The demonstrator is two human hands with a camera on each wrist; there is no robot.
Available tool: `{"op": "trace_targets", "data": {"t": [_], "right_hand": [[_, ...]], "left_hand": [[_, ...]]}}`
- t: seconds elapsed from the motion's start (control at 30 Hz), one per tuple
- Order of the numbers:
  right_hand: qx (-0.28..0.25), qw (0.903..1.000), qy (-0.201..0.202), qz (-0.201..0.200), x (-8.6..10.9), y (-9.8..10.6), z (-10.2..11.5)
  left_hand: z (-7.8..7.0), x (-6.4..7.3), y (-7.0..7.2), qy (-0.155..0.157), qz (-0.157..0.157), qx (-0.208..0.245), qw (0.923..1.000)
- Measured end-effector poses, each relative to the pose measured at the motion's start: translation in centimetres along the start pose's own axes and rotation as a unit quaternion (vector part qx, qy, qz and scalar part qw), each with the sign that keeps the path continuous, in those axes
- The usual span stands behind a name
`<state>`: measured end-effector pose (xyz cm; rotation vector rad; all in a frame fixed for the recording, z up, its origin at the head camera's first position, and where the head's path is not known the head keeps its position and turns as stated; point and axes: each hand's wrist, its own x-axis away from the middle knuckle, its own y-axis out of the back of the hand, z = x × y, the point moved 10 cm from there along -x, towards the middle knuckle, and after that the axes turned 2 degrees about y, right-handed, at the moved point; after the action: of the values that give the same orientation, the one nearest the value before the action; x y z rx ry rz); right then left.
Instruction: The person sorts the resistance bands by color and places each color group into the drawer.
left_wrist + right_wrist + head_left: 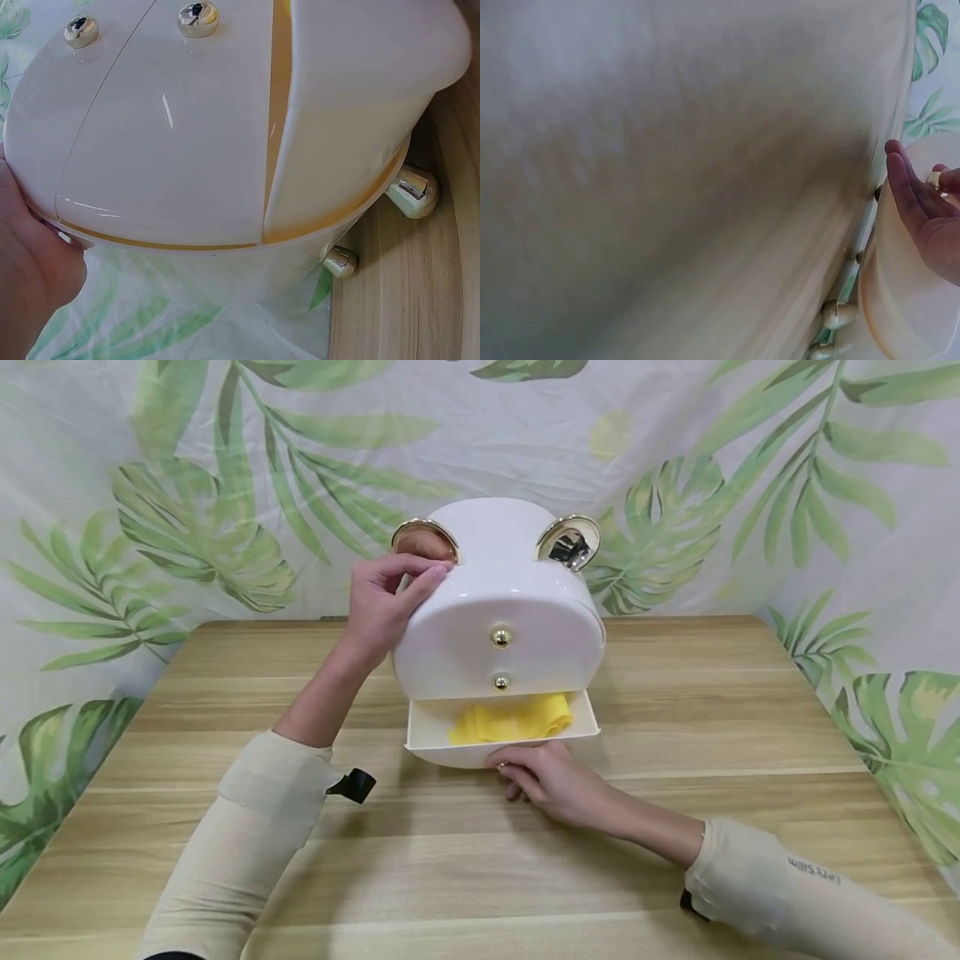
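Note:
In the head view a white rounded storage box (498,602) with gold mirrored ears and gold knobs stands on the table. Its lowest drawer (427,752) is pulled out, and a folded yellow cloth-like strip (513,720) lies inside. My left hand (382,602) grips the box at the base of its left ear (424,539), with thumb and forefinger close together. Below the drawer front, my right hand (558,781) pinches the drawer's gold knob (934,180) between thumb and finger. The left wrist view has the box's side and drawer seams, with part of my left hand (34,270) against it.
The wooden table (450,877) extends around the box. Behind it hangs a white cloth (525,418) with green leaf prints. Small gold feet (414,191) support the box's underside.

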<state>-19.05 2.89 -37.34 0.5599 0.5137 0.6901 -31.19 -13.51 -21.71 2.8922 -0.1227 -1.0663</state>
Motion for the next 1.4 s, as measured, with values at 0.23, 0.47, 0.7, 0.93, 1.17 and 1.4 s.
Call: {"op": "trace_targets", "data": {"t": [0.23, 0.47, 0.7, 0.93, 1.17, 1.4], "right_hand": [[-0.011, 0.9996, -0.020, 0.014, -0.9, 0.3, -0.8], [-0.002, 0.9998, -0.021, 0.003, -1.6, 0.8, -1.7], [0.012, 0.9998, -0.011, -0.009, -2.5, 1.3, -2.2], [0.006, 0.9997, -0.020, -0.009, -3.7, 1.8, -3.1], [0.002, 0.9992, -0.040, 0.001, -4.5, 2.2, -4.1], [0.025, 0.9995, -0.017, 0.011, -4.4, 2.5, -3.7]], "left_hand": [[0.2, -0.1, 0.2, 0.002, -0.001, 0.001, 1.0000], [0.5, -0.1, -0.2, 0.010, 0.007, 0.009, 0.9999], [0.4, -0.1, -0.3, 0.014, 0.013, 0.009, 0.9998], [0.3, -0.2, -0.3, 0.021, 0.016, 0.015, 0.9995], [0.1, -0.3, -0.3, 0.022, 0.021, 0.020, 0.9993], [0.2, -0.2, -0.3, 0.016, 0.029, 0.011, 0.9994]]}}
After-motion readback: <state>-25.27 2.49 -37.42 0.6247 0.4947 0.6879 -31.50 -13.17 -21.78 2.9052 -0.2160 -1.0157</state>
